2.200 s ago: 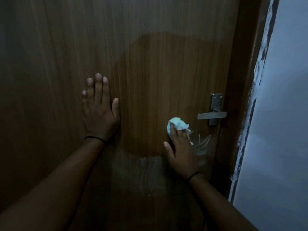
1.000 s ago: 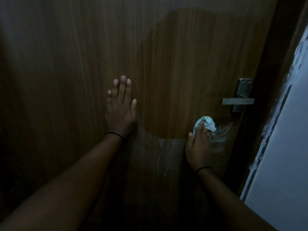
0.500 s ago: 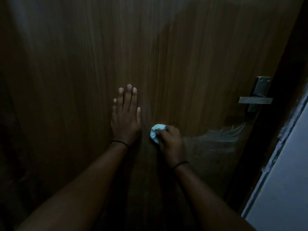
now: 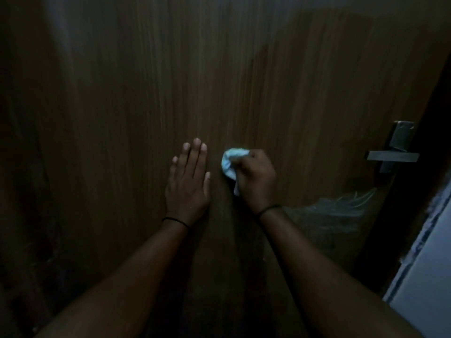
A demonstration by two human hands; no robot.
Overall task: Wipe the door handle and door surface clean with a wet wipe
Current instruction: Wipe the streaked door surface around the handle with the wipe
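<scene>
In the dim centre of the frame, the left hand (image 4: 187, 181) is lying flat, fingers straight, against the brown wood-grain door surface (image 4: 122, 93). Just to its right, the right hand (image 4: 256, 178) is clenching a crumpled pale blue wet wipe (image 4: 229, 162) and pressing it to the door. The grey metal lever door handle (image 4: 393, 156) is sitting at the right edge, well apart from both hands, above pale streaks (image 4: 341, 206).

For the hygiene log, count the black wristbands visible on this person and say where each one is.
2. One black wristband circles the left wrist, just below the left hand lying flat on the door. The other circles the right wrist, below the right hand gripping the wet wipe.
</scene>
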